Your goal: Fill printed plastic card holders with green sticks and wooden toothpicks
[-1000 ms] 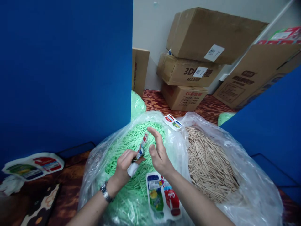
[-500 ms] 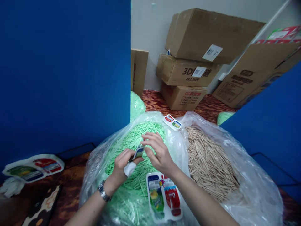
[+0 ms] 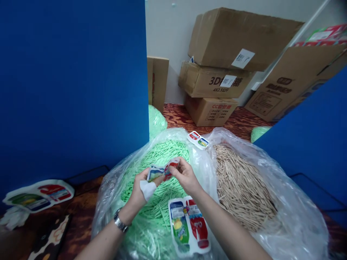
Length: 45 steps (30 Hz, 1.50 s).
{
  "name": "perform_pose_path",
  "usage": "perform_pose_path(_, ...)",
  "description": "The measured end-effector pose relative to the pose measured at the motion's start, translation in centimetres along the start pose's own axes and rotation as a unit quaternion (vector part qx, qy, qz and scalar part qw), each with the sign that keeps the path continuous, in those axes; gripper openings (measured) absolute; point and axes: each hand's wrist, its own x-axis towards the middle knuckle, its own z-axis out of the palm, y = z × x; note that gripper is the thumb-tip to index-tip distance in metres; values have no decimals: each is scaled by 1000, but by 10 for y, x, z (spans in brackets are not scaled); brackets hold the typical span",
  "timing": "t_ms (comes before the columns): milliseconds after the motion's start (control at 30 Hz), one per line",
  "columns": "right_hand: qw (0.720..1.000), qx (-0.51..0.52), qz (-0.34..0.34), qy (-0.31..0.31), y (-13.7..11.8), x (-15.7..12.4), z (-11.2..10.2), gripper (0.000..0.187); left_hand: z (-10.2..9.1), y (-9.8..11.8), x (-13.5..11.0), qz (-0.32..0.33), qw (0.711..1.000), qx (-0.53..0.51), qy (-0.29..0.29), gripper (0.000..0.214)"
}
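My left hand (image 3: 142, 187), with a white wrap on the thumb, and my right hand (image 3: 185, 176) together pinch a small printed packet (image 3: 162, 171) over a clear bag of green sticks (image 3: 159, 155). The left hand grips the packet's green-and-blue end, the right its red end. A larger printed packet (image 3: 189, 225) with a lemon drink and a cola picture lies on the green sticks under my right forearm. Another small packet (image 3: 198, 139) rests on the bag rims between the green sticks and a second bag of tan wooden sticks (image 3: 241, 184).
Blue partition panels (image 3: 73, 83) stand on the left and right. Stacked cardboard boxes (image 3: 217, 83) sit at the back on the wooden table. More printed packets (image 3: 38, 195) lie at the far left, beside a dark patterned sheet (image 3: 48, 238).
The packet went from standing upright in my left hand to lying sideways. My right hand, open beside it before, has closed on its red end.
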Motion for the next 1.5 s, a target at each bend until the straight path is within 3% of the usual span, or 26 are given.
perform_pose_path(133, 1000, -6, -2, 18, 3, -1, -5, 19, 0, -4, 1, 21, 1000, -15, 15, 33)
perform_pose_path(233, 1000, -15, 0, 18, 5, -1, -7, 20, -4, -9, 3, 33, 999, -5, 37, 19)
perform_pose_path(600, 989, -139, -32, -29, 18, 11, -7, 21, -13, -11, 11, 32, 996, 63, 56, 28)
perform_pose_path(767, 979, -187, -83, 20, 19, 57, -22, 23, -17, -22, 18, 62, 991, 49, 111, 62)
perform_pose_path(900, 950, -278, -85, 111, 21, 119, -42, 32, -14, -27, 14, 24, 995, 55, 82, 46)
perform_pose_path(1000, 922, -345, -96, 148, 15, 143, -53, 49, -10, -27, 7, 19, 996, 67, 53, 37)
perform_pose_path(1067, 890, -411, -129, 150, 5, 133, -59, 54, -8, -25, 1, 22, 995, 87, 37, 31)
perform_pose_path(1133, 862, -475, -153, 96, -7, 102, -65, 46, -5, -24, -7, 27, 993, 117, 8, 24)
perform_pose_path(1200, 849, -509, -119, -80, -18, 57, -70, 34, 1, -24, -18, 45, 986, 154, -47, 16)
perform_pose_path(1233, 825, -530, -90, -176, -21, 32, -72, 32, 5, -25, -24, 59, 979, 174, -85, 15)
perform_pose_path(1267, 782, -568, -64, -248, -22, 9, -75, 34, 9, -26, -32, 74, 970, 195, -126, 16)
perform_pose_path(1300, 735, -617, -48, -276, -21, -13, -77, 40, 14, -27, -39, 90, 957, 216, -170, 17)
perform_pose_path(1333, 692, -661, -34, -289, -19, -32, -80, 47, 19, -28, -47, 107, 941, 238, -215, 16)
perform_pose_path(1400, 641, -714, -5, -282, -10, -57, -84, 51, 28, -30, -59, 142, 901, 285, -294, 11)
perform_pose_path(1433, 632, -726, 10, -271, -5, -64, -87, 49, 32, -30, -64, 160, 879, 311, -324, 10)
perform_pose_path(1500, 640, -724, 39, -254, 2, -68, -91, 40, 38, -30, -69, 188, 839, 358, -365, 11)
